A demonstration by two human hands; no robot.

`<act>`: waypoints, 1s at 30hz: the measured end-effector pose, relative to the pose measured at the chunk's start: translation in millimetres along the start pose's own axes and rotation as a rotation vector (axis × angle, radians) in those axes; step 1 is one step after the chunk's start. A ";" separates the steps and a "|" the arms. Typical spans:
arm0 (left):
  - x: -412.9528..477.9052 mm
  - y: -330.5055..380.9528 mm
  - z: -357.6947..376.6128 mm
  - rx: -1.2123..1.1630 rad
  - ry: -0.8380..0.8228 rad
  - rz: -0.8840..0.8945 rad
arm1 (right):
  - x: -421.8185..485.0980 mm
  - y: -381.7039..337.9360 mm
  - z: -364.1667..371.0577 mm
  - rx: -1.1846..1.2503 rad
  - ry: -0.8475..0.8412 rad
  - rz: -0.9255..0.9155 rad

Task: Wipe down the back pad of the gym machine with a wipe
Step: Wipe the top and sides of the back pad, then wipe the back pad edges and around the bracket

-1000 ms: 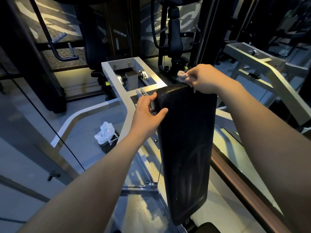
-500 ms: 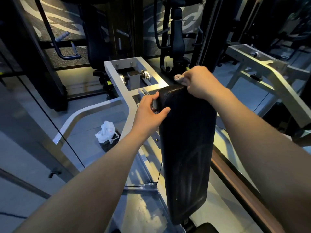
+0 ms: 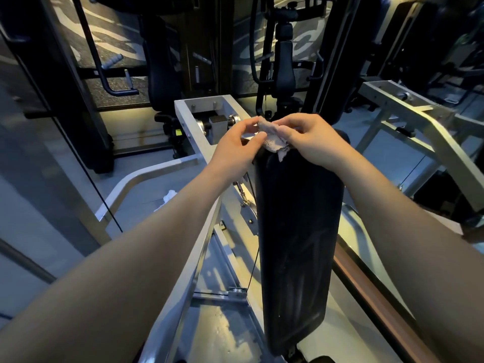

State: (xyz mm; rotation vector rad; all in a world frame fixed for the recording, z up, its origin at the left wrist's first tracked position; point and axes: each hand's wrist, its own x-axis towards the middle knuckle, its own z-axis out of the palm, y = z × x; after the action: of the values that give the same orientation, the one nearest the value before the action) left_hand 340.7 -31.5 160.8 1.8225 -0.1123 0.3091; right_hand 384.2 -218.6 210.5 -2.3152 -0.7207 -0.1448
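Note:
The long black back pad [image 3: 298, 244] runs away from me down the middle of the view, its surface streaked. A small crumpled pale wipe [image 3: 272, 138] is held just above the pad's top end. My right hand [image 3: 311, 138] pinches the wipe from the right side. On the wipe's left edge are the fingertips of my left hand [image 3: 239, 144], thumb below and fingers above. Both hands hover over the pad's top, close together.
The machine's silver frame [image 3: 188, 119] and its pivot block lie left of the pad. A white bag [image 3: 167, 197] on the floor is mostly hidden behind my left forearm. Another silver frame [image 3: 419, 119] stands at the right, dark machines behind.
My left hand has let go of the pad's top left edge and risen to the wipe. My right hand has lifted the wipe off the pad's top and moved it left.

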 end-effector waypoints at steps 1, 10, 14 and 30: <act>2.6 1.4 -0.3 0.006 -0.014 0.002 | -3.0 -0.7 -0.2 0.083 0.011 0.035; 8.7 6.6 0.2 -0.084 0.007 -0.011 | -27.0 8.2 0.1 -0.040 -0.011 -0.025; 4.7 11.0 0.8 -0.135 -0.014 0.017 | -32.6 9.0 2.5 0.211 0.077 0.051; 21.2 2.2 -11.8 0.106 -0.121 -0.151 | -30.0 10.6 23.5 0.101 0.242 0.207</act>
State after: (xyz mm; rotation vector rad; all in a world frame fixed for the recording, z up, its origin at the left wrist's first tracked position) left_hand 358.8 -19.0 171.4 1.9425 -0.0427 0.0997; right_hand 362.6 -223.3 177.8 -2.2102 -0.3569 -0.2815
